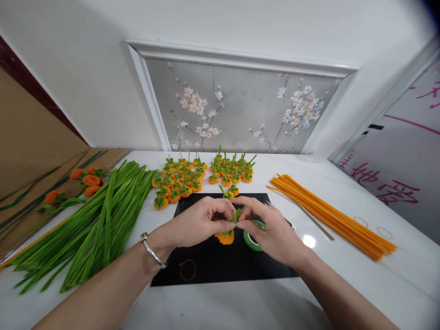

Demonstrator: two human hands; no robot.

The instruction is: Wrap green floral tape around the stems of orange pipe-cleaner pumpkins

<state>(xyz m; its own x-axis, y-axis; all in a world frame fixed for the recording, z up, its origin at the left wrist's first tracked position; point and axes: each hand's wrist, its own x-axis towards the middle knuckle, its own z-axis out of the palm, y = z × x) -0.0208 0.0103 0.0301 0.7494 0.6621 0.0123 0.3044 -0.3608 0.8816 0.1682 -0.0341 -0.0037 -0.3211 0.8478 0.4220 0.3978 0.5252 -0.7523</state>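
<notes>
Right at the middle, the little orange flower (225, 238) sits between the two hands, its head toward the wearer and below the fingertips, and its green stem (236, 215) running away from the wearer with a lean to the right. So the long axis goes from the head up through the pinch, and the head lies on the left hand's side, nearer that one. Here's the left hand (197, 222), nearly closed, thumb and curled forefinger pinching at the stem's base. Over on the other side, the right hand (271, 229) is partly closed, its thumb tip up against that same base; whether it grips the stem or something thin beside it, I can't tell. The flower is over the black mat (206, 266), with a green tape roll (252, 243) just to its right, partly behind the right hand. Beyond the fingertips stand more orange flowers (182, 176), green stems up; a bundle of orange stems (333, 215) lies off to the right.
</notes>
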